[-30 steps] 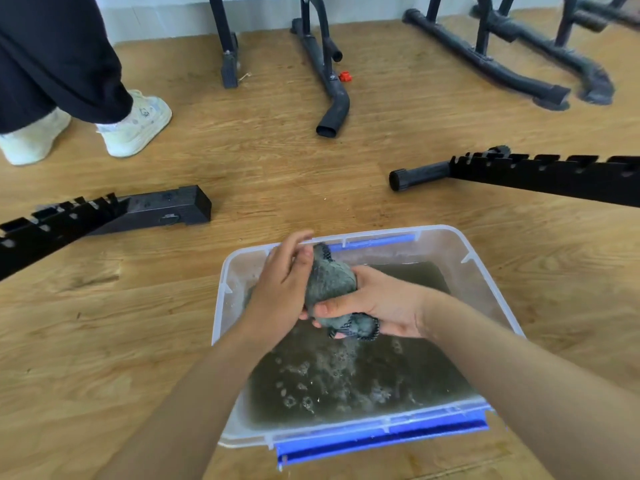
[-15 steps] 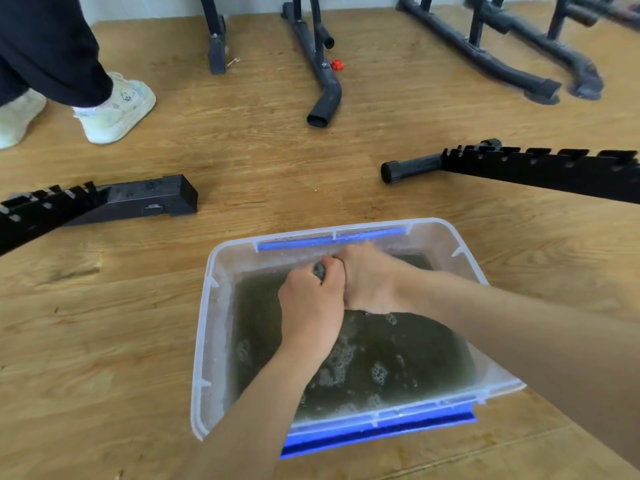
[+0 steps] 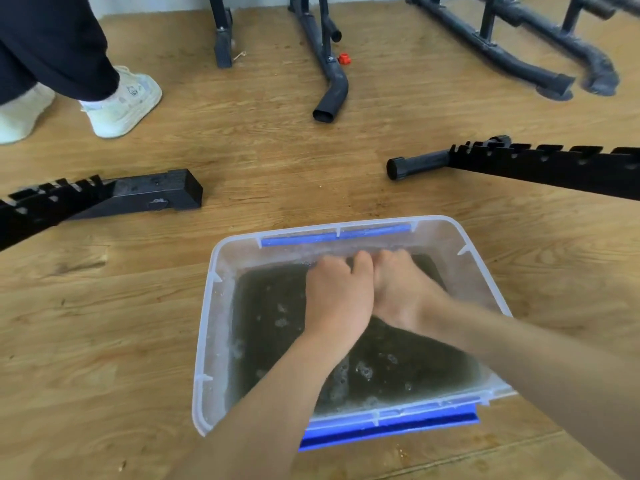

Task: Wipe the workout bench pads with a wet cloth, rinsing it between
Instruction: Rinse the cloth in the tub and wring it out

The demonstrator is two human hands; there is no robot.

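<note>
Item: rinse step, in progress, as I judge it. Landmark: the clear plastic tub (image 3: 207,341) with blue handles, on the wood floor (image 3: 104,341). My left hand (image 3: 337,299) and right hand (image 3: 401,292) sit side by side, touching, low at the tub's far wall, over the dark, soapy water (image 3: 398,362). Fingers of both are curled down and forward; whether they are clamped on anything I cannot tell. The cloth is not visible; I take it to be bunched under my knuckles in the water, but the view does not show it. Beyond the tub: black notched frame bars (image 3: 554,164) to either side, tubular bench legs (image 3: 332,88) farther off. Beyond the tub to the left: another person's pale shoe (image 3: 124,102). No bench pad is in sight. Next move, as I reckon: lift the cloth clear of the tub, wring it out over the water, then carry it to a pad.
</note>
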